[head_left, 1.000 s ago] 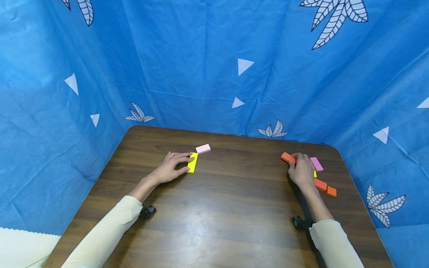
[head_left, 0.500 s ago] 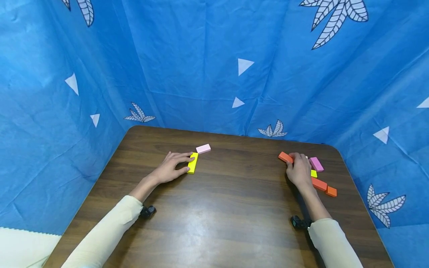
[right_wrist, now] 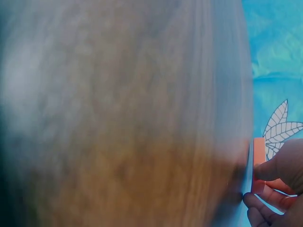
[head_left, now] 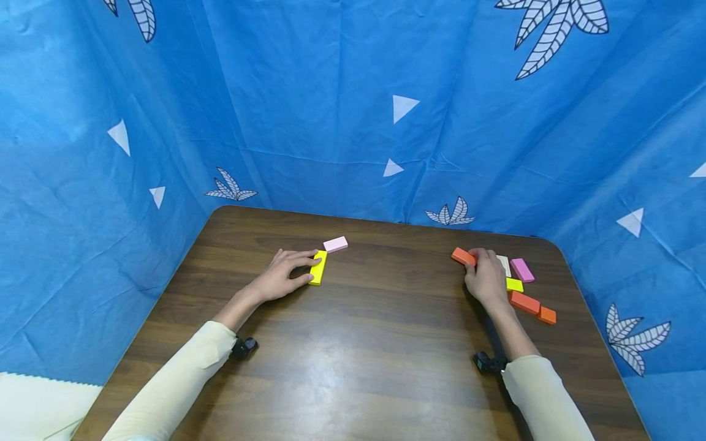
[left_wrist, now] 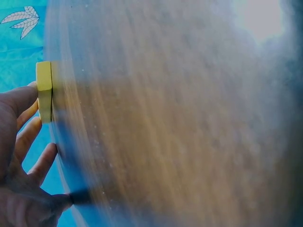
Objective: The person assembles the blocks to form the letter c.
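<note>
My left hand (head_left: 284,275) has its thumb and fingertips on a bright yellow block (head_left: 318,269) that lies flat. In the left wrist view the thumb meets one side of this yellow block (left_wrist: 44,90), and the other fingers spread out below. A pale pink block (head_left: 335,244) lies just beyond its far end. On the right side, my right hand (head_left: 485,278) pinches an orange block (head_left: 463,256) between thumb and fingers, its left end sticking out. The right wrist view shows the thumb on that orange block (right_wrist: 259,156).
Right of the right hand lie a cream block (head_left: 504,266), a pink block (head_left: 521,270), a second yellow block (head_left: 515,285), a red-orange block (head_left: 524,302) and a shorter-looking orange block (head_left: 547,315). A blue curtain (head_left: 364,110) closes off the brown wooden table (head_left: 364,331) behind and at the sides.
My right hand has moved a little left with the orange block, uncovering the cream block and more of the second yellow one. My left hand and its yellow block have stayed in place.
</note>
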A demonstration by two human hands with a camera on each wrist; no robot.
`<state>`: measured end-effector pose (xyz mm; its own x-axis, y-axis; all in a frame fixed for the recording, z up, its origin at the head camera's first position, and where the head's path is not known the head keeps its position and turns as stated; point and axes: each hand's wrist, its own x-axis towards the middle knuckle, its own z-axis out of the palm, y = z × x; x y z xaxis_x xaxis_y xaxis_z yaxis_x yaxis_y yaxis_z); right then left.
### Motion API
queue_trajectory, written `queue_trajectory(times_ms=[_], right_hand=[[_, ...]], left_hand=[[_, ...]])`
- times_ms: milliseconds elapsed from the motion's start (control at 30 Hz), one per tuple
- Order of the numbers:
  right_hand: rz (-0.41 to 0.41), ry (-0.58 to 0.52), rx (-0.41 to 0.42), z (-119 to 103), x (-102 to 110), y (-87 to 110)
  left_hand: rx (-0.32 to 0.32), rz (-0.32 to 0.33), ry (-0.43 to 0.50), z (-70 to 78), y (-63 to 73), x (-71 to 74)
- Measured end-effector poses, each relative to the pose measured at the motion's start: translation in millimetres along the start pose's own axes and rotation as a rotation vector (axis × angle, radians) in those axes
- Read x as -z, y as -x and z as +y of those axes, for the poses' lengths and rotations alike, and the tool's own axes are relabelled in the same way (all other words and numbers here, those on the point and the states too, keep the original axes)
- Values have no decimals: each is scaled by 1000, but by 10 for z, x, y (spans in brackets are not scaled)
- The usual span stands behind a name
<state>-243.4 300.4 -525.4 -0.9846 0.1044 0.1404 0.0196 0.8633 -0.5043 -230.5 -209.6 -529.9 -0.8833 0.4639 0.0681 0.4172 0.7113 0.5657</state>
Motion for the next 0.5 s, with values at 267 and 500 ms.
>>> queue_trajectory(times_ms=[267,500], right_hand=[[-28,-31,-10,-80,-49,7],[-51,-43,9,-191,-113,-22]], left_hand=[[-15,1,-9,3,10,10],[-15,-1,-9,15,14,13]])
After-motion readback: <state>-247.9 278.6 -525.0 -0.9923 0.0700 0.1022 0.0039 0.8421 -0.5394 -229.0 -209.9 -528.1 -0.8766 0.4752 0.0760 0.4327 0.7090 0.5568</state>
